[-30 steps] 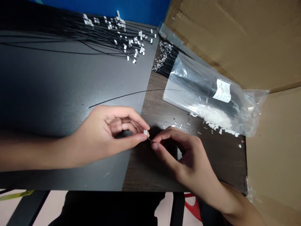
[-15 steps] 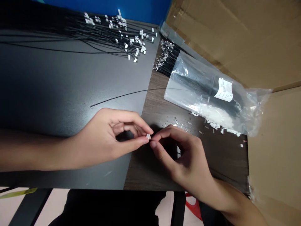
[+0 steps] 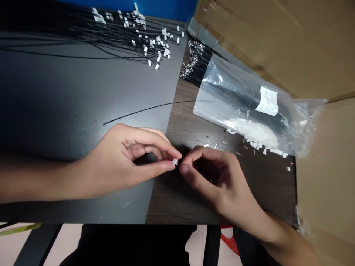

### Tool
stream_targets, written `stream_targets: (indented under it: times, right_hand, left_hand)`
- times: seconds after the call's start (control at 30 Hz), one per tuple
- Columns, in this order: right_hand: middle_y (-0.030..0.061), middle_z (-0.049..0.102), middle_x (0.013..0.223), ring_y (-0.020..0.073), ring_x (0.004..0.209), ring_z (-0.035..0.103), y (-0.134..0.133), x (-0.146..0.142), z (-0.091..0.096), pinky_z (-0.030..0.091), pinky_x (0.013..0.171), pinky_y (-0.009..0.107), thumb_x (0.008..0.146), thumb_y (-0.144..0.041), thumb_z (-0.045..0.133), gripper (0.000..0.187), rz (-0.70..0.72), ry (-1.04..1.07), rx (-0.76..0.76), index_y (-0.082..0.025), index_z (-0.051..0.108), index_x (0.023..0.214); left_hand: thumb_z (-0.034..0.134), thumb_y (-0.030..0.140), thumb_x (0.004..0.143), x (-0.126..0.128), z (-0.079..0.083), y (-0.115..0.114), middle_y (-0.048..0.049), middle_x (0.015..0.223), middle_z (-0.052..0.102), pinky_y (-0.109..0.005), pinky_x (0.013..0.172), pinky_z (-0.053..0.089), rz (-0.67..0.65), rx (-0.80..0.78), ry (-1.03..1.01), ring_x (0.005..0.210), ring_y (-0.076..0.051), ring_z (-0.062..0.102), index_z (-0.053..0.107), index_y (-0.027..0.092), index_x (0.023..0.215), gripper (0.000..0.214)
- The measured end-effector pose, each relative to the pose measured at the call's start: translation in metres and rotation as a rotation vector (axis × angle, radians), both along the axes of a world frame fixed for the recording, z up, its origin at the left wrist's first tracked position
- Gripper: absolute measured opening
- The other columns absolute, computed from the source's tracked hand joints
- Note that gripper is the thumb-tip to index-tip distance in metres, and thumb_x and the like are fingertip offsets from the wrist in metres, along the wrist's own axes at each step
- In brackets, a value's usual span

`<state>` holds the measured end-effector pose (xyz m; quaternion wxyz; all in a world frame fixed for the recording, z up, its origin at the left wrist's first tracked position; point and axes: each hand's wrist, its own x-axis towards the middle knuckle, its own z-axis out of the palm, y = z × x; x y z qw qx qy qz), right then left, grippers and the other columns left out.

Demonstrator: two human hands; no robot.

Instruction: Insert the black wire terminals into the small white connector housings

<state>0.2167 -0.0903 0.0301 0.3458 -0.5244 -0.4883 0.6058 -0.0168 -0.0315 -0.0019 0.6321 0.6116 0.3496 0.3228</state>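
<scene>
Between the thumb and fingertips of my left hand (image 3: 138,159) is a small white connector housing (image 3: 174,161). Just to its right, the thumb and forefinger of my right hand (image 3: 216,177) pinch a thin black wire (image 3: 178,165), whose tip meets the housing. How deep the wire sits in it cannot be made out, and the rest of that wire is hidden by my right hand. Beyond my left hand, a single black wire (image 3: 138,111) with a metal end runs across the grey mat from a clear plastic bag (image 3: 213,107).
Many black wires with white connectors (image 3: 158,44) lie at the back left. The bag holds black wires with metal terminals (image 3: 194,61) sticking out. Loose white housings (image 3: 257,145) are scattered beside it. Cardboard (image 3: 277,44) walls the right side; a blue panel (image 3: 166,9) stands behind.
My right hand's fingers have drawn slightly right of the housing, exposing a short stretch of wire. The housing is tilted a little more. The whole view has shifted slightly.
</scene>
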Motion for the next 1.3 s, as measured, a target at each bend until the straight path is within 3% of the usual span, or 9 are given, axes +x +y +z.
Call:
stream_targets:
  times: [0.37,0.63,1.1,1.3]
  right_hand:
    - [-0.0019,0.075,0.075,0.0098,0.068,0.066,0.002,-0.002,0.001,0.056,0.065,0.017,0.091,-0.012,0.094,0.016,0.013,-0.061,0.03,-0.017,0.08,0.085]
    - [-0.0031,0.07,0.067,0.0085,0.058,0.059,0.003,-0.007,0.005,0.048,0.054,0.017,0.086,-0.014,0.083,0.012,0.028,-0.139,0.029,-0.018,0.076,0.077]
    - [-0.0036,0.072,0.066,0.0092,0.058,0.061,0.004,-0.008,0.005,0.046,0.055,0.018,0.085,-0.017,0.078,0.011,0.058,-0.214,0.037,-0.019,0.074,0.075]
    - [-0.0036,0.072,0.069,0.0086,0.061,0.062,0.004,-0.008,0.005,0.046,0.058,0.018,0.087,-0.017,0.078,0.01,0.074,-0.215,0.065,-0.019,0.075,0.077]
  left_hand:
    - [0.088,0.004,0.094,-0.001,0.0,-0.001,-0.0009,0.097,0.09,-0.011,0.083,0.07,-0.025,0.06,-0.027,0.087,-0.013,0.088,0.096,0.026,0.102,0.025]
    - [0.087,0.005,0.093,0.0,-0.001,-0.004,-0.0006,0.094,0.089,-0.015,0.078,0.071,-0.025,0.103,-0.006,0.085,-0.014,0.088,0.095,0.027,0.098,0.024]
    - [0.084,0.005,0.097,0.0,-0.001,-0.012,0.0017,0.089,0.087,-0.016,0.065,0.061,0.021,0.365,0.098,0.071,-0.011,0.078,0.089,0.026,0.091,0.022]
    - [0.083,0.006,0.099,-0.003,-0.001,-0.014,0.0013,0.089,0.087,-0.014,0.067,0.061,0.0,0.371,0.105,0.071,-0.009,0.078,0.088,0.024,0.093,0.02]
